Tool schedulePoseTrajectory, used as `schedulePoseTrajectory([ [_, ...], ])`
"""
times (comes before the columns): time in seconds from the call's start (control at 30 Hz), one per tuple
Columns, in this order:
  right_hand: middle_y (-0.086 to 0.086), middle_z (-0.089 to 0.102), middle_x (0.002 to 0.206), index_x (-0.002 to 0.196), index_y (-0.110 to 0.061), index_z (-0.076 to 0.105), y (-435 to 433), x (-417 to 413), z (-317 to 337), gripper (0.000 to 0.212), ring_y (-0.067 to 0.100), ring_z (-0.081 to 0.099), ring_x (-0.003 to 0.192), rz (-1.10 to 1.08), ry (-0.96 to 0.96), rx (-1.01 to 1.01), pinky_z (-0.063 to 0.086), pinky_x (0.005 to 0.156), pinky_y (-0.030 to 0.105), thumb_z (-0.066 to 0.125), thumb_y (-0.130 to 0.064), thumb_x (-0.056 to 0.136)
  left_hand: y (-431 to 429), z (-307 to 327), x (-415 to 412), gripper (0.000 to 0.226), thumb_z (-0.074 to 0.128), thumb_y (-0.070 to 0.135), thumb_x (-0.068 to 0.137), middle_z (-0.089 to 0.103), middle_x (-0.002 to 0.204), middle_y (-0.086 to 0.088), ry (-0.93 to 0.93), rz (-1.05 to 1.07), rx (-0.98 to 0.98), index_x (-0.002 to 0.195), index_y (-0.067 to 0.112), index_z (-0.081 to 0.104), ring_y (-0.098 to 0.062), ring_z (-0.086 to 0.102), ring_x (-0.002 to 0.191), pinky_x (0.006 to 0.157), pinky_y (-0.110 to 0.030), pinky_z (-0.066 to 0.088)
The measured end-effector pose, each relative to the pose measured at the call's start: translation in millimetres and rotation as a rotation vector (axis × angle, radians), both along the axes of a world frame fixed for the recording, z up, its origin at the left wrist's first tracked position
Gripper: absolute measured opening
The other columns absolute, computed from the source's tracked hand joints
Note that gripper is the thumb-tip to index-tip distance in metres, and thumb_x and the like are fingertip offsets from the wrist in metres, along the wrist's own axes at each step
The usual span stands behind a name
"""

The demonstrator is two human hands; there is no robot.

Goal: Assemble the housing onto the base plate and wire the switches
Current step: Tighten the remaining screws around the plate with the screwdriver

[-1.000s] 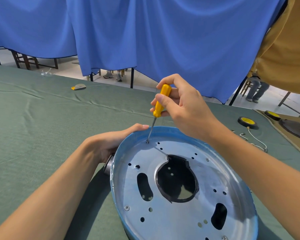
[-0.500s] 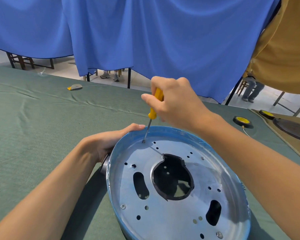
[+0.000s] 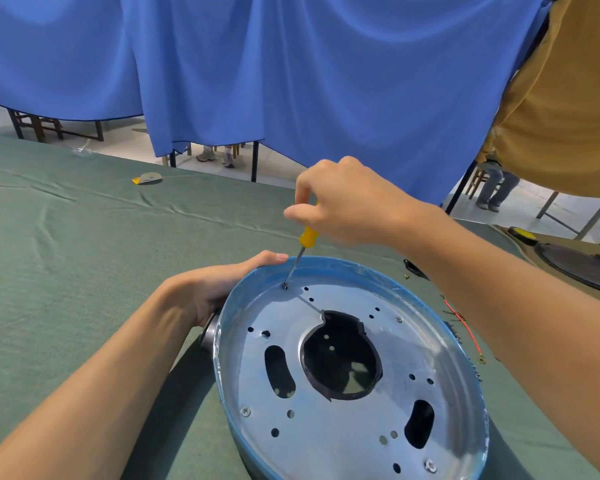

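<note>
Base plate [image 3: 326,438] sits inside the blue housing [image 3: 361,270], on the green cloth [image 3: 84,254] before me. Screwdriver [image 3: 307,237] tip is seated in a screw [image 3: 284,286] at the plate's far-left edge. My right hand [image 3: 347,206] grips the yellow handle; my left hand [image 3: 219,285] clasps the housing rim.

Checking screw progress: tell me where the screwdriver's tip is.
Head view: the screwdriver tip sits on a screw, far left on the base plate, inside the blue rim by the left hand.
</note>
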State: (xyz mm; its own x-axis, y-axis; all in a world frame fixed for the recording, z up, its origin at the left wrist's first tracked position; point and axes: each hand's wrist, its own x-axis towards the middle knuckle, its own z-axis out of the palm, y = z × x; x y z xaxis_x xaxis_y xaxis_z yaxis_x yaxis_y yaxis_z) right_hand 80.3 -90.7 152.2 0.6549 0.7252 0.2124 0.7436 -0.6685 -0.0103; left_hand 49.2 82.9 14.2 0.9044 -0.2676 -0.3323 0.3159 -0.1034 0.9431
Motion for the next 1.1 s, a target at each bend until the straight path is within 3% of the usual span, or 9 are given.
schedulePoseTrajectory([
  [0.1, -0.001, 0.056, 0.098, 0.112, -0.019, 0.054, -2, -2, 6, 0.038, 0.021, 0.052, 0.092, 0.023, 0.056, -0.123, 0.047, 0.073, 0.037, 0.057, -0.050, 0.089, 1, 0, 0, 0.063, 0.061, 0.069, 0.076, 0.065, 0.125, -0.016, -0.007, 0.015, -0.008, 0.119, 0.022, 0.069, -0.023, 0.059, 0.102, 0.095, -0.038, 0.044],
  [0.2, -0.004, 0.056, 0.101, 0.121, -0.028, 0.045, -2, -6, 15, 0.040, 0.019, 0.056, 0.093, 0.063, 0.172, -0.140, 0.050, 0.072, 0.036, 0.062, -0.032, 0.086, 2, 1, -1, 0.064, 0.063, 0.071, 0.073, 0.068, 0.119, -0.013, -0.004, 0.010, 0.008, 0.114, 0.023, 0.072, -0.021, 0.062, 0.100, 0.092, -0.035, 0.048],
  [0.3, -0.003, 0.051, 0.086, 0.109, -0.022, 0.051, 8, -3, 11, 0.030, 0.023, 0.053, 0.093, 0.118, 0.034, -0.015, 0.035, 0.054, 0.030, 0.065, -0.035, 0.086, 2, 1, -2, 0.070, 0.065, 0.072, 0.069, 0.063, 0.129, -0.017, 0.008, 0.021, 0.023, 0.118, 0.022, 0.070, -0.027, 0.058, 0.108, 0.107, -0.047, 0.039],
  [0.4, 0.004, 0.051, 0.082, 0.091, -0.016, 0.049, 18, -1, -1, 0.029, 0.027, 0.048, 0.084, 0.045, -0.172, -0.016, 0.028, 0.053, 0.032, 0.050, -0.044, 0.096, -1, 1, -3, 0.065, 0.062, 0.070, 0.072, 0.062, 0.132, -0.015, -0.016, 0.020, 0.011, 0.119, 0.025, 0.069, -0.029, 0.057, 0.113, 0.112, -0.050, 0.034],
  [0.47, -0.001, 0.044, 0.075, 0.086, -0.016, 0.048, 18, 2, -3, 0.038, 0.025, 0.045, 0.076, -0.034, -0.158, -0.002, 0.029, 0.054, 0.032, 0.046, -0.052, 0.096, -1, 1, -3, 0.067, 0.061, 0.070, 0.073, 0.063, 0.130, -0.014, -0.004, 0.007, 0.012, 0.121, 0.022, 0.068, -0.028, 0.058, 0.113, 0.110, -0.048, 0.037],
  [0.6, 0.001, 0.058, 0.088, 0.091, -0.018, 0.056, 13, 7, 6, 0.026, 0.018, 0.053, 0.081, -0.013, 0.014, -0.071, 0.040, 0.055, 0.030, 0.060, -0.043, 0.084, 3, 7, -2, 0.056, 0.058, 0.069, 0.074, 0.071, 0.096, -0.004, 0.013, -0.004, 0.050, 0.102, 0.024, 0.076, -0.018, 0.063, 0.082, 0.078, -0.031, 0.050],
  [0.73, 0.002, 0.056, 0.092, 0.087, -0.019, 0.056, 15, 2, 5, 0.019, 0.026, 0.055, 0.089, 0.021, 0.007, 0.021, 0.042, 0.060, 0.033, 0.062, -0.035, 0.081, -2, 14, -4, 0.044, 0.049, 0.059, 0.084, 0.066, 0.063, 0.004, 0.036, -0.006, -0.010, 0.073, 0.026, 0.076, -0.011, 0.060, 0.051, 0.048, -0.019, 0.048],
  [0.93, 0.004, 0.057, 0.097, 0.092, -0.017, 0.057, 18, 1, 11, 0.020, 0.030, 0.056, 0.093, 0.037, -0.046, 0.093, 0.049, 0.073, 0.039, 0.059, -0.035, 0.084, 1, 21, -5, 0.063, 0.065, 0.073, 0.073, 0.072, 0.115, -0.007, 0.019, -0.047, -0.017, 0.112, 0.024, 0.074, -0.019, 0.070, 0.093, 0.075, -0.030, 0.056],
  [1.1, 0.001, 0.055, 0.093, 0.090, -0.020, 0.057, 12, 2, 3, 0.024, 0.027, 0.053, 0.092, 0.070, -0.039, 0.023, 0.040, 0.066, 0.035, 0.060, -0.043, 0.085, 3, 20, -6, 0.051, 0.066, 0.068, 0.076, 0.075, 0.097, -0.005, 0.024, -0.012, 0.043, 0.097, 0.023, 0.079, -0.017, 0.069, 0.078, 0.066, -0.026, 0.055],
])
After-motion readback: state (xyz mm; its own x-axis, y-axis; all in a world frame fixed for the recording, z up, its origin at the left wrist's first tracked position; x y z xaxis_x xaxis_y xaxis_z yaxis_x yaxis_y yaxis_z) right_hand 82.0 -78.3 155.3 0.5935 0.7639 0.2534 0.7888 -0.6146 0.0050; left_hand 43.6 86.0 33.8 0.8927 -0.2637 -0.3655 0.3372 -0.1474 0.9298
